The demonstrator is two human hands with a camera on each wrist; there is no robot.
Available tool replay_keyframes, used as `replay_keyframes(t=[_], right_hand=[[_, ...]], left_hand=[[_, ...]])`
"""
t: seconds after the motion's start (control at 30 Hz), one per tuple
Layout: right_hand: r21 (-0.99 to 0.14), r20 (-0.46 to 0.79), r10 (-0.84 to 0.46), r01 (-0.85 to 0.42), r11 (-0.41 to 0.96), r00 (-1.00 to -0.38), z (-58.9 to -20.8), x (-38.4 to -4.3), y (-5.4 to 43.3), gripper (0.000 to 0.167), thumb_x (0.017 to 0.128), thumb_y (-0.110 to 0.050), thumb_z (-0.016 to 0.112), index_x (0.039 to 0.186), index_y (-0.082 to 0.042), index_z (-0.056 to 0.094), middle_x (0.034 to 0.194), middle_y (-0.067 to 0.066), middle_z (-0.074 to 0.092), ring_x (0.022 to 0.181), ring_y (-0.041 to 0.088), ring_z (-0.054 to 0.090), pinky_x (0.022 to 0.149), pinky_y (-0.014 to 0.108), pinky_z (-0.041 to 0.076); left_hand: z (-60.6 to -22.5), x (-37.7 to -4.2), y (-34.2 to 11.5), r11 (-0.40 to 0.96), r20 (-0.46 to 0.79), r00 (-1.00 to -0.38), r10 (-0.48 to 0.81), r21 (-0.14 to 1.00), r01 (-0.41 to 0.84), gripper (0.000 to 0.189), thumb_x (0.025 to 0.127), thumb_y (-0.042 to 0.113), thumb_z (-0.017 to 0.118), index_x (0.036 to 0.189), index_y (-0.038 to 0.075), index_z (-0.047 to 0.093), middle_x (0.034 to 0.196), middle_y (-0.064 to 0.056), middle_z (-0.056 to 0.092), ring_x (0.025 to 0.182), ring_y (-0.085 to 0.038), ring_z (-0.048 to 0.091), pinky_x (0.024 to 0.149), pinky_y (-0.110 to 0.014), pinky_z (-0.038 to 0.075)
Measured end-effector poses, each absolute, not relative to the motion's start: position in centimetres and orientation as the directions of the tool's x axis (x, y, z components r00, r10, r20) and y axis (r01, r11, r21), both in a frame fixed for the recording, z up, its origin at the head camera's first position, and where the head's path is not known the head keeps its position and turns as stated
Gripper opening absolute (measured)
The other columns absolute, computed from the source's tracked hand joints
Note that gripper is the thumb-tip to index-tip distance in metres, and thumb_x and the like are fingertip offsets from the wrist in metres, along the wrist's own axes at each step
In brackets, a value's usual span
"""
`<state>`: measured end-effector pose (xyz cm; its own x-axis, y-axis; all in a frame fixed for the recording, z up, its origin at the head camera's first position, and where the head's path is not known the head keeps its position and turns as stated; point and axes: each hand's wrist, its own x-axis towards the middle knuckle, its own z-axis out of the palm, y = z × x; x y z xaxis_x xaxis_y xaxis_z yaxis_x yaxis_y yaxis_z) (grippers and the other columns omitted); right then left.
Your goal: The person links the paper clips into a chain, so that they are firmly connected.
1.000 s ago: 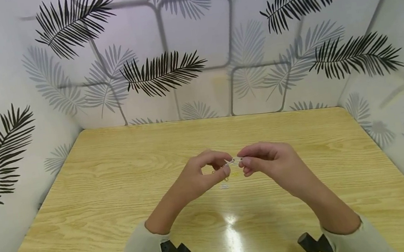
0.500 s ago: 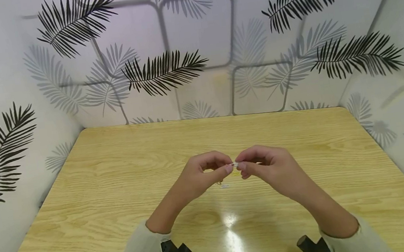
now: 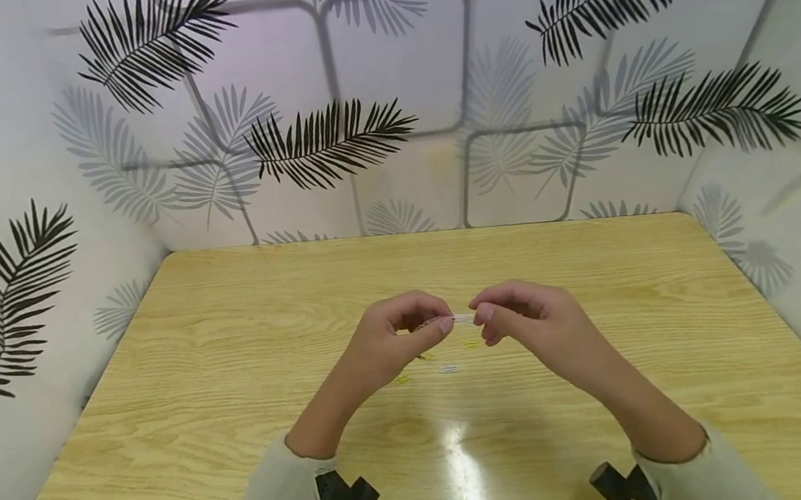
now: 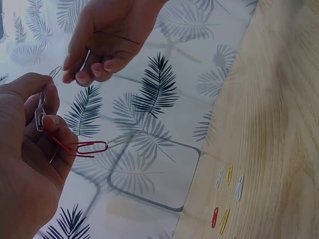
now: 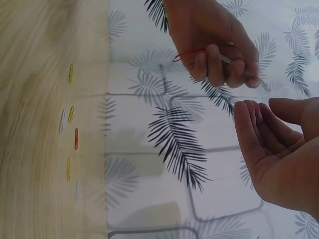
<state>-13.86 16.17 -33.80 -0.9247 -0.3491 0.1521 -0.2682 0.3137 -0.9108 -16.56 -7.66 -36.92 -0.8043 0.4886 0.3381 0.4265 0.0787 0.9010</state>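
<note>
My left hand [image 3: 399, 333] pinches a white paper clip [image 4: 56, 72] between thumb and forefinger, its end sticking out past the fingertips. That clip belongs to a chain of linked white and red clips running through the curled fingers. A red paper clip [image 4: 92, 148] in the chain hangs beyond them, with a pale clip at its far end. Facing it, my right hand [image 3: 536, 317] has its thumb and fingers close to the protruding clip. A thin whitish paper clip [image 4: 85, 59] shows at the right hand's fingers; its far part is hidden.
Loose paper clips lie on the wooden table [image 3: 229, 321] below the hands: several yellow [image 5: 69, 169], a red one [image 5: 76, 139] and white ones [image 5: 62, 121]. Leaf-patterned walls [image 3: 394, 75] stand behind and at both sides of the table.
The hands first drew together until their fingertips nearly met, then moved slightly apart, showing white clip between them. The left hand shifted a little left, uncovering yellow clips on the table.
</note>
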Motion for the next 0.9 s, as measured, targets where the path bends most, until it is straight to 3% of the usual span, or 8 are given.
replay_keyframes(t=[0.2, 0.37, 0.47, 0.63, 0.9], right_hand=[[-0.922, 0.077, -0.398, -0.217, 0.32, -0.914, -36.9, -16.2, 16.2, 0.022, 0.101, -0.027, 0.063, 0.113, -0.01, 0.07, 0.097, 0.01, 0.068, 0.086, 0.03, 0.067, 0.077, 0.038, 0.059], [-0.898, -0.022, -0.486, -0.197, 0.394, -0.873, -40.4, -18.1, 15.6, 0.024, 0.1, -0.023, 0.064, 0.115, -0.004, 0.069, 0.096, 0.019, 0.067, 0.085, 0.04, 0.064, 0.071, 0.043, 0.058], [-0.878, -0.077, -0.505, -0.182, 0.443, -0.86, -42.0, -18.8, 15.4, 0.024, 0.1, -0.019, 0.064, 0.114, -0.001, 0.069, 0.095, 0.018, 0.068, 0.082, 0.034, 0.062, 0.066, 0.039, 0.057], [-0.829, -0.133, -0.503, -0.182, 0.528, -0.854, -43.9, -19.7, 14.8, 0.013, 0.098, -0.017, 0.067, 0.106, -0.007, 0.071, 0.09, 0.007, 0.068, 0.068, 0.019, 0.055, 0.058, 0.028, 0.049], [-0.708, -0.056, -0.533, -0.342, 0.618, -0.845, -44.9, -20.0, 13.8, 0.004, 0.094, -0.015, 0.073, 0.095, -0.011, 0.073, 0.09, -0.004, 0.069, 0.082, 0.011, 0.058, 0.075, 0.027, 0.05]], left_hand=[[-36.7, -16.6, -8.0, 0.08, 0.347, -0.802, 0.485, 0.896, 0.436, 0.012, 0.099, 0.014, 0.064, 0.107, 0.008, 0.07, 0.087, -0.001, 0.063, 0.071, -0.017, 0.052, 0.064, -0.028, 0.045], [-36.4, -16.6, -8.5, 0.087, 0.358, -0.806, 0.471, 0.89, 0.447, 0.012, 0.099, 0.015, 0.064, 0.107, 0.008, 0.07, 0.084, -0.001, 0.063, 0.069, -0.017, 0.051, 0.061, -0.027, 0.042], [-36.5, -16.7, -8.7, 0.089, 0.365, -0.807, 0.464, 0.887, 0.452, 0.01, 0.099, 0.015, 0.065, 0.106, 0.011, 0.07, 0.082, -0.002, 0.061, 0.068, -0.017, 0.049, 0.061, -0.026, 0.041], [-36.6, -16.8, -9.0, 0.096, 0.372, -0.808, 0.456, 0.883, 0.46, 0.009, 0.099, 0.014, 0.065, 0.105, 0.013, 0.071, 0.081, -0.002, 0.058, 0.068, -0.017, 0.049, 0.061, -0.026, 0.041], [-36.5, -16.8, -9.4, 0.093, 0.384, -0.807, 0.448, 0.878, 0.47, 0.008, 0.098, 0.015, 0.065, 0.104, 0.014, 0.071, 0.079, -0.002, 0.057, 0.067, -0.017, 0.048, 0.06, -0.027, 0.039]])
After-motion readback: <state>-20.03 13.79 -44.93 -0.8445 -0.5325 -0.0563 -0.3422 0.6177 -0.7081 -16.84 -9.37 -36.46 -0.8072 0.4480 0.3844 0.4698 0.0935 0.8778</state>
